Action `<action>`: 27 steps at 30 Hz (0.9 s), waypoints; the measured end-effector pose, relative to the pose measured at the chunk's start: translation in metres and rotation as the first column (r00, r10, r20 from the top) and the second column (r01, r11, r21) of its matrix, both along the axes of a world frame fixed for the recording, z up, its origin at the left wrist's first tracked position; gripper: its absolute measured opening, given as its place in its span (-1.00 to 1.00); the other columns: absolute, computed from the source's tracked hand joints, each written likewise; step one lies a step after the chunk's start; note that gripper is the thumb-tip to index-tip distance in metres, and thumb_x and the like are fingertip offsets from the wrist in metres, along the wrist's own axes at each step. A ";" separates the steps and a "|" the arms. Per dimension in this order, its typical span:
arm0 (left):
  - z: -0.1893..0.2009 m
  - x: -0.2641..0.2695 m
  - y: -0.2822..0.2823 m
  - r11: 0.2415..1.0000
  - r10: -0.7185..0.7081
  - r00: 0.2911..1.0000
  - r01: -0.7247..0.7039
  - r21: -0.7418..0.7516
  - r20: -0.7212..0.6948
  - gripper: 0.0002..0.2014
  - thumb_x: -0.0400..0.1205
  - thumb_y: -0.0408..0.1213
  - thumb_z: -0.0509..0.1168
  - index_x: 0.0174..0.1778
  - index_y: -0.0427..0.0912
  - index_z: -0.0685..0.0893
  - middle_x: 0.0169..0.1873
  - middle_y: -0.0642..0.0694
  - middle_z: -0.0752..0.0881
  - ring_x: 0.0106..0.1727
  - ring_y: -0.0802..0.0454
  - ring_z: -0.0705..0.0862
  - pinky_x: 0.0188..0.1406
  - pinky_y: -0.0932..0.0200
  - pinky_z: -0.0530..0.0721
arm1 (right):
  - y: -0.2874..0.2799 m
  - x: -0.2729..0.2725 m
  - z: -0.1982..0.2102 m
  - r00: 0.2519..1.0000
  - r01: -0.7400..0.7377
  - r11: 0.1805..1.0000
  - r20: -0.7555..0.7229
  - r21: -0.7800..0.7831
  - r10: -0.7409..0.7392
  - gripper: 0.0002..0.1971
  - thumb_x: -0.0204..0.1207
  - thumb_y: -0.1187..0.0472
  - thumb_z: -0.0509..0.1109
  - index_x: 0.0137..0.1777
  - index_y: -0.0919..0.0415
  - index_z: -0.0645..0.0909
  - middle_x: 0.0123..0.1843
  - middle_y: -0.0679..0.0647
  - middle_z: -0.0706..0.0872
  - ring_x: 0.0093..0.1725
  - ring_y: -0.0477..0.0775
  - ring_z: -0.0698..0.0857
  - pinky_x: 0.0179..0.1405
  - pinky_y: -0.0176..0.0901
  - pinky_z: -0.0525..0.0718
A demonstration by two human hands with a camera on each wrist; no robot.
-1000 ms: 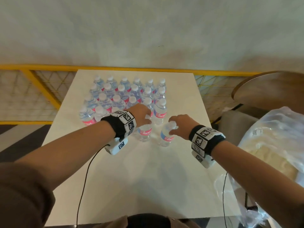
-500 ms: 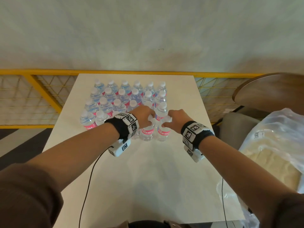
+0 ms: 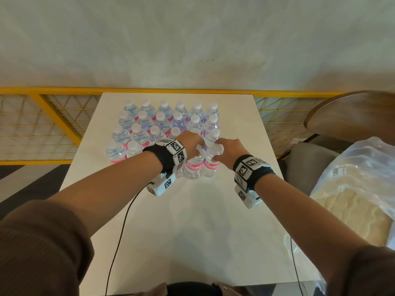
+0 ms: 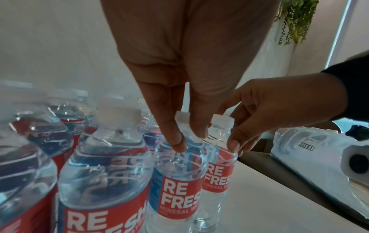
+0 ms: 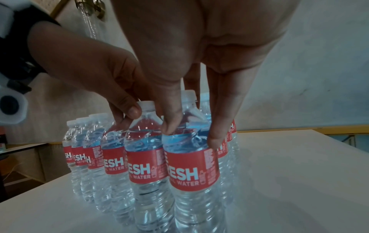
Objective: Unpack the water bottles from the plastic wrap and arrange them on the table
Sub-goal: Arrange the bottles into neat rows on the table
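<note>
You worked at a white table [image 3: 192,221] that ran up the middle of the head view to a yellow mesh railing [image 3: 53,116] and a pale plaster wall [image 3: 192,39]. A round wooden tabletop [image 3: 352,116] sat at the right edge, with crumpled plastic wrap [image 3: 363,189] below it at lower right.

Compared with a second before, both your hands had pushed further up the frame: the two bottles that stood apart, in front of the block, now stood closed up against the near row, touching each other.

Your left hand [image 3: 191,144] pinched the shoulder of the left front bottle [image 3: 194,166] from above, thumb and fingers [image 4: 175,138] curled around its neck. Your right hand [image 3: 229,151] did the same on the right front bottle [image 3: 211,165], with its fingertips [image 5: 214,138] pressed just above the red label.

Both bottles stood upright on the table, long axes vertical, white caps up, labels facing you. The packed bottles [image 3: 164,124] behind them filled the centre of the frame in tidy rows, all upright too.
</note>
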State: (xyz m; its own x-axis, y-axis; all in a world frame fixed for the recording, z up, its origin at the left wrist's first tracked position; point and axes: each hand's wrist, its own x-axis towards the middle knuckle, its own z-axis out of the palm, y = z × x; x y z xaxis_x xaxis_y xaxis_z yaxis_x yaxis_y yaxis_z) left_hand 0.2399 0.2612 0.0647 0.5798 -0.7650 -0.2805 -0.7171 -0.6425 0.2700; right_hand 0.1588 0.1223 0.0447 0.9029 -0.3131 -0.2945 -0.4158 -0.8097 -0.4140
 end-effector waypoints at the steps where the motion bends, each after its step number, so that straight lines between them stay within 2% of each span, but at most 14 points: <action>1: -0.001 0.000 0.000 1.000 -0.004 1.000 0.004 -0.001 -0.001 -0.72 0.64 -0.37 0.21 0.24 -0.25 0.68 0.12 -0.23 0.72 0.15 -0.19 0.67 -0.03 0.20 0.46 | 0.001 0.001 0.000 1.000 -0.004 1.000 -0.005 -0.010 0.004 -0.44 0.36 0.09 0.55 0.37 0.01 0.51 0.21 0.13 0.68 0.15 0.18 0.68 -0.03 -0.15 0.62; 4: -0.001 0.000 0.001 1.000 0.004 1.000 -0.004 -0.007 0.002 -0.74 0.65 -0.38 0.18 0.18 -0.29 0.70 0.09 -0.23 0.74 0.12 -0.19 0.68 -0.08 0.21 0.45 | 0.000 0.003 0.003 0.998 -0.061 0.996 -0.036 -0.061 0.058 -0.49 0.37 0.05 0.53 0.32 0.04 0.52 0.17 0.11 0.69 0.12 0.16 0.68 -0.08 -0.18 0.60; 9: -0.003 0.000 0.002 1.000 0.009 1.000 -0.009 -0.021 0.013 -0.74 0.65 -0.34 0.20 0.21 -0.26 0.68 0.13 -0.20 0.72 0.17 -0.17 0.65 0.09 0.15 0.52 | -0.006 0.005 0.019 0.984 -0.158 0.982 -0.099 -0.103 0.148 -0.58 0.49 0.12 0.45 0.34 0.22 0.59 0.19 0.16 0.71 0.21 0.16 0.65 0.23 -0.08 0.62; 15: -0.002 -0.002 0.005 0.996 0.047 0.999 -0.047 -0.074 -0.012 -0.73 0.66 -0.36 0.19 0.24 -0.25 0.67 0.13 -0.19 0.71 0.15 -0.14 0.67 0.01 0.22 0.49 | -0.007 0.004 0.017 0.977 -0.195 0.974 -0.106 -0.116 0.183 -0.48 0.46 0.08 0.49 0.42 0.11 0.54 0.27 0.13 0.68 0.27 0.13 0.63 0.27 -0.11 0.56; 22: -0.003 -0.003 0.002 0.998 0.034 0.999 -0.033 -0.048 0.022 -0.73 0.65 -0.35 0.19 0.24 -0.23 0.66 0.14 -0.20 0.71 0.16 -0.15 0.66 0.09 0.16 0.53 | -0.007 0.003 0.018 0.980 -0.189 0.976 -0.087 -0.110 0.180 -0.57 0.48 0.12 0.46 0.36 0.16 0.59 0.20 0.14 0.71 0.22 0.15 0.64 0.25 -0.06 0.62; 25: -0.004 -0.002 0.005 0.999 0.023 1.000 -0.022 -0.029 0.007 -0.68 0.65 -0.29 0.22 0.33 -0.20 0.60 0.19 -0.20 0.68 0.22 -0.17 0.64 0.20 0.08 0.55 | -0.008 0.003 0.015 0.982 -0.175 0.980 -0.094 -0.100 0.165 -0.53 0.48 0.11 0.46 0.40 0.12 0.54 0.22 0.14 0.69 0.23 0.14 0.64 0.25 -0.08 0.61; 27: -0.003 -0.001 0.011 0.998 0.030 0.999 -0.031 -0.047 -0.033 -0.57 0.64 -0.20 0.27 0.44 -0.14 0.49 0.30 -0.20 0.63 0.29 -0.18 0.61 0.27 0.04 0.53 | -0.009 0.003 0.014 0.983 -0.164 0.984 -0.099 -0.071 0.157 -0.48 0.47 0.09 0.47 0.43 0.10 0.50 0.26 0.13 0.67 0.24 0.13 0.63 0.26 -0.09 0.60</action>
